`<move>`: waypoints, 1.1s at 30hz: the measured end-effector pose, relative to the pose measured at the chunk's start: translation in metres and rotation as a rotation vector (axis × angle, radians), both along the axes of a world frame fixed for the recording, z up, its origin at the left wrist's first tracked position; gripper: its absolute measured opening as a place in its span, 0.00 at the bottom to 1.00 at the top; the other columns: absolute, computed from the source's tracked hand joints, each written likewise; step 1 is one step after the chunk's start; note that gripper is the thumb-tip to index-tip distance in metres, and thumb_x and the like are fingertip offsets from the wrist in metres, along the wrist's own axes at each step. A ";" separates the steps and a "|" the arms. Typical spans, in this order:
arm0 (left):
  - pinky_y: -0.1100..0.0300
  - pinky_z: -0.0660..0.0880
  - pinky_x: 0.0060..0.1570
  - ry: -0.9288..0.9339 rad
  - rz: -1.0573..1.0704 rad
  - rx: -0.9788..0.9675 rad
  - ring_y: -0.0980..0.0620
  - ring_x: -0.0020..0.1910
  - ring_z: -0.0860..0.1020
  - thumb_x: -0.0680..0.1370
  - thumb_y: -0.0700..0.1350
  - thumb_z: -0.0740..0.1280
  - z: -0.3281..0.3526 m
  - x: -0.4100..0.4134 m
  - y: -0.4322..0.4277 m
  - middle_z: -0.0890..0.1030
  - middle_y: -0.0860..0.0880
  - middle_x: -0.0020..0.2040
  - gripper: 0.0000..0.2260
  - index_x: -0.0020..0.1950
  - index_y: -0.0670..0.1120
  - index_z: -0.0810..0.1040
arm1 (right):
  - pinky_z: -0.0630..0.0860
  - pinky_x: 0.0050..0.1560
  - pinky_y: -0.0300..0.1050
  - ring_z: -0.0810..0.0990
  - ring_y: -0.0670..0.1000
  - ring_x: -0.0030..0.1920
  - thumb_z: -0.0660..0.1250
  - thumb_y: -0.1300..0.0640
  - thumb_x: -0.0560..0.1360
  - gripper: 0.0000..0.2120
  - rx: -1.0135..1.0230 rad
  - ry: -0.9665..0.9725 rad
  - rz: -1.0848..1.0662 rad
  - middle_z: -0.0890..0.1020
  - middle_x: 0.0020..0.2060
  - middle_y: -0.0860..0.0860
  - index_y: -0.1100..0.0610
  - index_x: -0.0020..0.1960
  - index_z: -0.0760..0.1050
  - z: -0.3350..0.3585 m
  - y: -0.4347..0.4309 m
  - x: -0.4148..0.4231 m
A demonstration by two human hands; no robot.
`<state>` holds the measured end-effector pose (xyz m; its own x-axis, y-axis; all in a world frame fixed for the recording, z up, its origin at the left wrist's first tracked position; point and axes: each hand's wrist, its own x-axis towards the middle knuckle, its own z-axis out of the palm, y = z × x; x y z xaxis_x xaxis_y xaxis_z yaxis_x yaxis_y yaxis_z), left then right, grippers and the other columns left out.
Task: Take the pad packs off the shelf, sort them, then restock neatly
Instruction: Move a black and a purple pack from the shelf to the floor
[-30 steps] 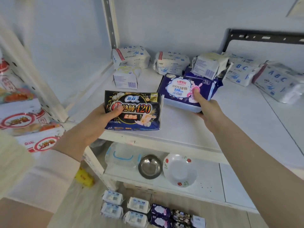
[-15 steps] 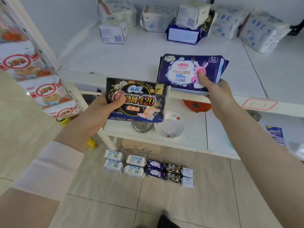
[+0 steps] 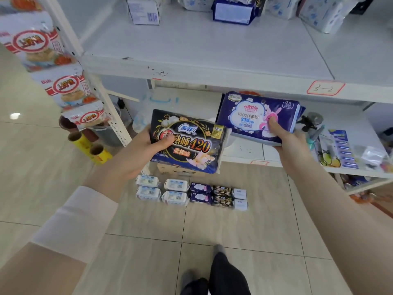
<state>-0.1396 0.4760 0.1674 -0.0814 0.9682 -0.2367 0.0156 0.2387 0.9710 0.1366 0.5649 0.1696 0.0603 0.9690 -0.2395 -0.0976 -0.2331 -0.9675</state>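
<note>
Left hand (image 3: pixel 136 155) grips glossy black "420" pad pack (image 3: pixel 187 143), thumb across front. Right hand (image 3: pixel 286 138) pinches soft purple "338mm" pad pack (image 3: pixel 255 117). Both packs held clear of white metal shelf (image 3: pixel 212 54), above sorted rectangular packs (image 3: pixel 191 193) rowed on tile floor (image 3: pixel 148 241).

beige tiled floor (image 3: pixel 148 241), white shelving (image 3: pixel 212 77)

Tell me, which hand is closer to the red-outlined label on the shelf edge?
Right. The right hand, gripping the purple pack, is below and left of the label; the left hand, holding the black pack, is lower and far to its left.
</note>
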 end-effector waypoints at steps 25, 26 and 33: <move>0.64 0.78 0.46 -0.054 -0.011 -0.389 0.57 0.49 0.82 0.51 0.65 0.77 -0.188 0.061 -0.010 0.83 0.56 0.49 0.38 0.56 0.54 0.71 | 0.73 0.62 0.53 0.82 0.54 0.53 0.71 0.54 0.71 0.17 -0.378 -0.095 0.092 0.83 0.52 0.54 0.56 0.57 0.75 -0.201 -0.008 0.100; 0.66 0.78 0.44 -0.052 -0.024 -0.395 0.58 0.48 0.82 0.51 0.66 0.77 -0.194 0.067 -0.009 0.84 0.57 0.48 0.38 0.56 0.54 0.71 | 0.73 0.63 0.54 0.82 0.54 0.53 0.73 0.52 0.69 0.19 -0.392 -0.094 0.095 0.83 0.52 0.54 0.57 0.57 0.75 -0.207 -0.008 0.104; 0.52 0.73 0.60 -0.010 -0.062 -0.473 0.51 0.56 0.78 0.74 0.44 0.67 -0.279 0.085 0.005 0.79 0.48 0.58 0.22 0.66 0.45 0.66 | 0.74 0.61 0.52 0.82 0.52 0.52 0.78 0.33 0.43 0.45 -0.464 -0.095 0.021 0.84 0.50 0.51 0.54 0.54 0.77 -0.266 -0.008 0.118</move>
<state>-0.0546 0.4811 -0.1116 -0.0222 0.7571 -0.6529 0.0355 0.6533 0.7563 0.2550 0.5565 -0.0967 0.0848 0.7620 -0.6420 -0.0043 -0.6440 -0.7650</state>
